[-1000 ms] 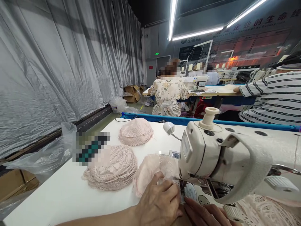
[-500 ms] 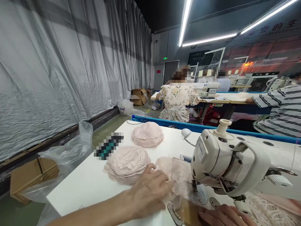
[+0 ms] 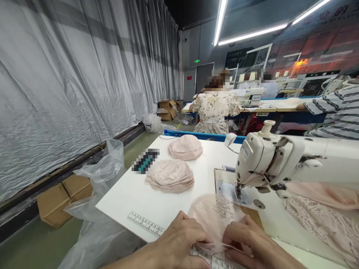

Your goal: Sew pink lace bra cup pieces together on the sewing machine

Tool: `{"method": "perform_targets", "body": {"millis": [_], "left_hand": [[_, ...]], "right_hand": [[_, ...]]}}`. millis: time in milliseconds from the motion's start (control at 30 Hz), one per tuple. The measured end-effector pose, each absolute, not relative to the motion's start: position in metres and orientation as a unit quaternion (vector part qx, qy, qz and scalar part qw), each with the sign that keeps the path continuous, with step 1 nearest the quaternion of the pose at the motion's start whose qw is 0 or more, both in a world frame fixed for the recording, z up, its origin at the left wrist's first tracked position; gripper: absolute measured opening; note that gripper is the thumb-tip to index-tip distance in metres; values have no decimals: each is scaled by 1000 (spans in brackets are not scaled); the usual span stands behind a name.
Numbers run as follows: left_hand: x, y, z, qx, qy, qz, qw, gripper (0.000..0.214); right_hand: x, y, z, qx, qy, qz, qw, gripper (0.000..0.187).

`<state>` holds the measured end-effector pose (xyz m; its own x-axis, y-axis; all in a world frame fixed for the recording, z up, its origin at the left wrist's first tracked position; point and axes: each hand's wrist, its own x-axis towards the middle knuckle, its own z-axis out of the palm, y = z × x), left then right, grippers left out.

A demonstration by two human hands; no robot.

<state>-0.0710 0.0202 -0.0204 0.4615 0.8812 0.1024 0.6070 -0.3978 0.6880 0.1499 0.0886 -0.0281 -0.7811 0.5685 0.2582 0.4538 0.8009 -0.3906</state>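
Observation:
A pale pink, sheer lace piece (image 3: 210, 211) lies at the table's front edge, in front of the sewing machine (image 3: 260, 160). My left hand (image 3: 182, 239) has its fingers closed on the left side of its near edge. On the right side, my right hand (image 3: 249, 239) grips the same edge, fingers bent over the fabric. Some fingertips are hidden by the fabric and the hands. The piece is apart from the machine's needle area (image 3: 239, 190). A brown flat piece (image 3: 254, 216) shows just beyond my right hand.
Two pink lace stacks, a nearer one (image 3: 169, 179) and a farther one (image 3: 185, 147), stand on the white table (image 3: 123, 198). More lace fabric (image 3: 316, 213) lies right of the needle. Ruler marks (image 3: 146, 223) run along the front edge. A cardboard box (image 3: 64, 198) stands at left.
The lace piece has come away from the needle area toward the front edge. My left hand has moved nearer to me, and my right hand now grips the lace. The view has shifted.

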Motion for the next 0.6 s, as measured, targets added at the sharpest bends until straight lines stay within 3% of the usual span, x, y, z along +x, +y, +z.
{"method": "perform_targets", "body": {"millis": [100, 233, 333, 400, 600], "left_hand": [[-71, -4, -17, 715, 470, 280, 435, 25], [-61, -31, -8, 505, 415, 319, 686, 34], [-53, -46, -12, 394, 388, 316, 771, 36], [-48, -53, -19, 361, 399, 309, 785, 38], [-42, -65, -28, 356, 434, 264, 784, 37]], "right_hand": [[155, 67, -4, -364, -839, 402, 48, 9], [167, 45, 24, -307, -735, 600, -76, 29], [176, 30, 21, -257, -691, 673, -58, 58], [181, 19, 8, -246, -681, 689, -38, 68], [187, -19, -30, -277, -671, 687, -14, 52]]}}
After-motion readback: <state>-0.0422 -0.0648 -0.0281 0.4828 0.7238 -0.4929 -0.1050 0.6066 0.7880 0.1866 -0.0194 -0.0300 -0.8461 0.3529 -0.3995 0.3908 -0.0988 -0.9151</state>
